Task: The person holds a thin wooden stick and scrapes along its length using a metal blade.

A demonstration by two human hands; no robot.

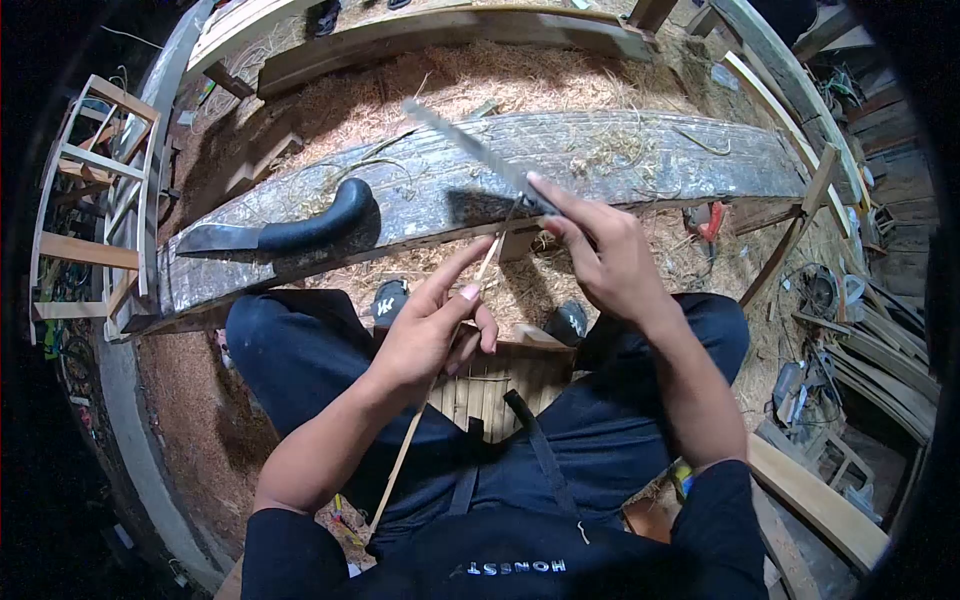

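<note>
My left hand (432, 325) is closed around a thin wooden strip (405, 445), which runs from my lap up toward the plank, its index finger stretched along it. In my right hand (608, 255) is a long narrow blade (465, 142), pointing up and to the left over the plank. The blade's lower end and the strip's upper tip meet or nearly meet by my right fingertips. Beyond both hands lies the worn plank (730, 165). On its left part rests a knife with a curved black handle (318, 220) and a short, wide blade.
Wood shavings (400, 80) cover the ground and lie in small heaps on the plank. A wooden frame (90, 200) stands at the left. A red-handled tool (712, 220) is behind the plank's right part. Wooden strips (885, 370) and cables lie at the right.
</note>
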